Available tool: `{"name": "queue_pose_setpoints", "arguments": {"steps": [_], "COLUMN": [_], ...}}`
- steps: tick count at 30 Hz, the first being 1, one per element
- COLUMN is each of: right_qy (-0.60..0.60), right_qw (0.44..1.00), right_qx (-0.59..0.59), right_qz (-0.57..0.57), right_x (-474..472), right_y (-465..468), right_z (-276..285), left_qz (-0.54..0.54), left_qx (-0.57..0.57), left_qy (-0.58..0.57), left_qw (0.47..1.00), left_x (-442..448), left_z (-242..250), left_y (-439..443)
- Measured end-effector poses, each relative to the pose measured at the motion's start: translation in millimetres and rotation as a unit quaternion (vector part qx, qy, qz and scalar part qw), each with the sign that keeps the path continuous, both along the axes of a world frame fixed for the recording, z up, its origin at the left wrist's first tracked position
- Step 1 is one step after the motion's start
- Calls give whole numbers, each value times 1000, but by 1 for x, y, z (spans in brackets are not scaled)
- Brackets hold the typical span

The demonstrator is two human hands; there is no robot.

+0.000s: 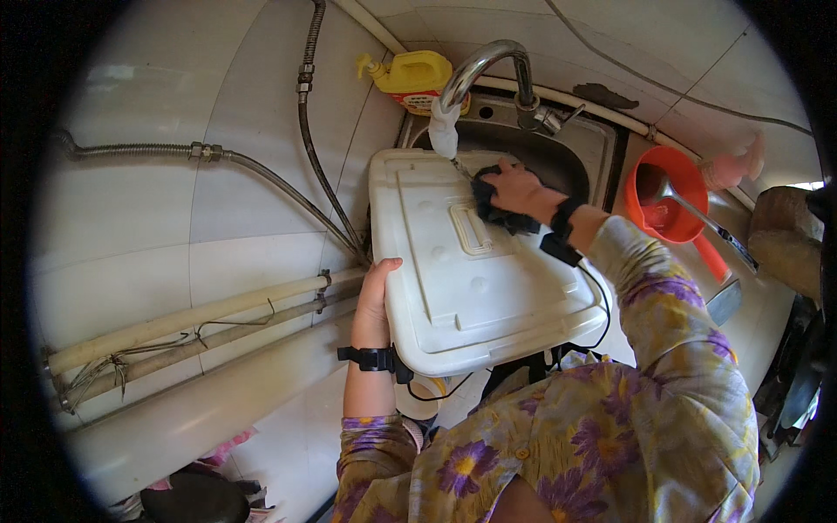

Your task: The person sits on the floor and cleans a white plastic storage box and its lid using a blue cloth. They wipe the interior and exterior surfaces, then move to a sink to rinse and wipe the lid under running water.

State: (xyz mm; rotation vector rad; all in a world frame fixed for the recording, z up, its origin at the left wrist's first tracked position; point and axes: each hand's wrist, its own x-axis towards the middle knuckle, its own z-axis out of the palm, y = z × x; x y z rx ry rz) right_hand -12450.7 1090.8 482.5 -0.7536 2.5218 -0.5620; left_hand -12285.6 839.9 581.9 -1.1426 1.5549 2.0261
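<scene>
A white plastic storage-box lid [418,281] with a fold-down handle [472,229] lies tilted over the front of a stainless steel sink [605,144]. My left hand [378,287] grips its left edge, thumb on top and the fingers hidden underneath. Under my right hand [520,186] a dark wet cloth [487,196] is pressed against the lid's far right part. Water runs from the chrome faucet [487,59], whose spout end is wrapped in white material [444,131], onto the lid beside the cloth.
A yellow pump jug [418,72] stands behind the sink. On the right counter are a red plastic dipper [696,189], a metal ladle [693,209] in it, and a cleaver-like blade [724,302]. Pipes [196,320] and braided hoses [261,170] run along the left wall.
</scene>
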Motion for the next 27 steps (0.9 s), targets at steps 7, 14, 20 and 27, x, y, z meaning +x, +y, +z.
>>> {"name": "queue_pose_setpoints", "arguments": {"steps": [7, 14, 20, 27], "right_qy": [10, 38, -124, 63], "right_qw": [971, 993, 992, 923], "right_qx": [-41, 108, -32, -350], "right_qz": [235, 32, -21, 148], "right_x": [67, -28, -18, 67], "right_y": [44, 39, 77, -10], "right_z": [22, -84, -53, 43], "left_qz": [41, -11, 8, -37], "left_qx": [35, 39, 24, -56], "left_qy": [-15, 7, -3, 65], "left_qw": [998, 999, 1000, 996], "left_x": [11, 11, 18, -2], "left_z": [-5, -17, -11, 14], "left_y": [-8, -18, -11, 8]}}
